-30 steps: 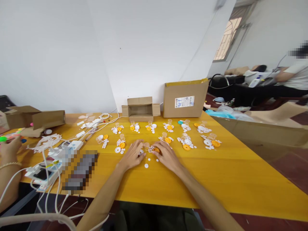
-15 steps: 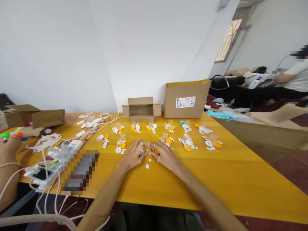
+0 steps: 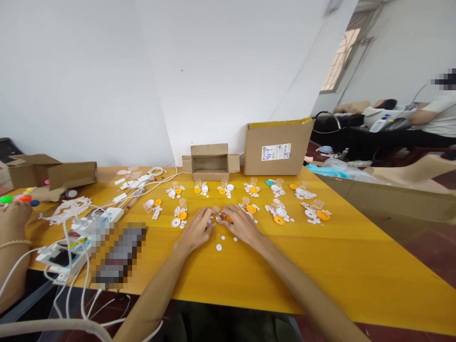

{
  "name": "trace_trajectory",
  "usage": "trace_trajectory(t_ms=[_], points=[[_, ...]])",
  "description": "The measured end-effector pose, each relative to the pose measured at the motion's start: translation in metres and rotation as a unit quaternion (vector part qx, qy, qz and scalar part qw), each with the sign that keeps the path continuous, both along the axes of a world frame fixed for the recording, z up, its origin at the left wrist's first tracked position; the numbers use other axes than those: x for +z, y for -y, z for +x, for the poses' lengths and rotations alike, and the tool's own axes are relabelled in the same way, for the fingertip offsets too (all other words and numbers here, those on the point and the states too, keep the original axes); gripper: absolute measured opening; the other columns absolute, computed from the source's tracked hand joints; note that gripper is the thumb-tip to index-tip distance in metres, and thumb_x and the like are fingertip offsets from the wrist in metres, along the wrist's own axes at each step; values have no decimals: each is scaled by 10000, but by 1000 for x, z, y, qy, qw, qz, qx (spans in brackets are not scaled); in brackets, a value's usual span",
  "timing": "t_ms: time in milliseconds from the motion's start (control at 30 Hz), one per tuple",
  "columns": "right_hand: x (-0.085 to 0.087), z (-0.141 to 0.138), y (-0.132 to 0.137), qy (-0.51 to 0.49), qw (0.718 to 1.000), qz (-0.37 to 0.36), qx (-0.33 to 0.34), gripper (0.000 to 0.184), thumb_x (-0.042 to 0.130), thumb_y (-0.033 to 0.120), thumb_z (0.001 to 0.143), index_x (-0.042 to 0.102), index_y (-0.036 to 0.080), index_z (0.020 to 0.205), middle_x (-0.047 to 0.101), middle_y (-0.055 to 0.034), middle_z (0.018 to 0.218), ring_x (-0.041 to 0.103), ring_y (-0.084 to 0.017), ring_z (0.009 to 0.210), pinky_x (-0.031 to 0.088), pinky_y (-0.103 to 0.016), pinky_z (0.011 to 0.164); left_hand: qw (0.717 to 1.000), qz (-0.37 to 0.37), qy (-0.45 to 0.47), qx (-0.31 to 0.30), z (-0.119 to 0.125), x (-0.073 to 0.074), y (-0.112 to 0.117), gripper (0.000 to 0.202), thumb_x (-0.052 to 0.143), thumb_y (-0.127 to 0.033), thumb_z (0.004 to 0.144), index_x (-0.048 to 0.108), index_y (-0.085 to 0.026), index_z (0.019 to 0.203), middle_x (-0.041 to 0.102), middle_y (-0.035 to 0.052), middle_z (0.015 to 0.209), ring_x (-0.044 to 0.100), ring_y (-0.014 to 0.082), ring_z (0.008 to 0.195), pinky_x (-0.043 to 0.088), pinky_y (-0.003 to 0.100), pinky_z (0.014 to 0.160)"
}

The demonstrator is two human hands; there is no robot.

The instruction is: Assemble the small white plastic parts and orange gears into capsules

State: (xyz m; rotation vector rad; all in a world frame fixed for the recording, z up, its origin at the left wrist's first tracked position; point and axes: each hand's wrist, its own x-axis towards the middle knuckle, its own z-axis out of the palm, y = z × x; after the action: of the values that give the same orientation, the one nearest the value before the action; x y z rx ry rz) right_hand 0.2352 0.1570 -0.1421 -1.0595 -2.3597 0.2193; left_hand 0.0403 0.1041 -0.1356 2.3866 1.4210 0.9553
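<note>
My left hand [image 3: 196, 229] rests on the table with its fingers bent and thumb apart, along the left side of a small pile of plastic parts. From the right, my right hand [image 3: 242, 224] curves over the same pile, fingertips among the parts and around an orange wheel [image 3: 228, 218]. A clear plastic cup [image 3: 215, 210] stands between the two hands. Some white pieces there are partly hidden by my fingers. Nearer to me lie a white disc [image 3: 219, 247] and a few smaller white discs [image 3: 223, 237].
Several similar piles, with orange wheels [image 3: 279, 220] and clear cups [image 3: 318, 204], stand in two rows. Behind are an opened carton [image 3: 210, 176] and a closed carton [image 3: 278, 142]. To the left lie a power strip [image 3: 107, 218], cables, a blurred-out dark object [image 3: 119, 254] and another person's hand [image 3: 16, 218].
My right hand has moved slightly left, bringing the orange wheel and cup closer to my left hand. A small white disc now shows below my right hand.
</note>
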Motion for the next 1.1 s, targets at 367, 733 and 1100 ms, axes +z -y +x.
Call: trace_trajectory(t_ms=[367, 733, 1100], points=[[-10, 3, 0, -75, 996, 36, 25, 175, 684, 252, 883, 695, 254, 1058, 662, -86, 1191, 635, -240, 1079, 538, -401, 926, 999, -5, 11, 32, -2, -2, -1, 299, 510, -108, 851, 519, -252, 1113, 578, 76, 1205, 594, 236, 1140, 517, 380, 970], [2, 17, 52, -77, 991, 5, 112, 126, 702, 317, 881, 676, 248, 982, 604, -89, 1326, 536, -256, 1241, 480, -448, 1028, 997, 38, 52, 52, 2, 10, 3, 395, 471, -13, 742, 502, -234, 1069, 509, 85, 1325, 567, 213, 1202, 520, 341, 948], [3, 18, 54, -81, 992, 11, 92, 26, 647, 256, 910, 639, 243, 931, 629, -83, 1284, 561, -243, 1213, 485, -433, 1002, 991, 37, 130, 0, 9, 15, 10, 292, 487, -46, 782, 522, -230, 1005, 584, 83, 1212, 593, 223, 1137, 512, 383, 940]])
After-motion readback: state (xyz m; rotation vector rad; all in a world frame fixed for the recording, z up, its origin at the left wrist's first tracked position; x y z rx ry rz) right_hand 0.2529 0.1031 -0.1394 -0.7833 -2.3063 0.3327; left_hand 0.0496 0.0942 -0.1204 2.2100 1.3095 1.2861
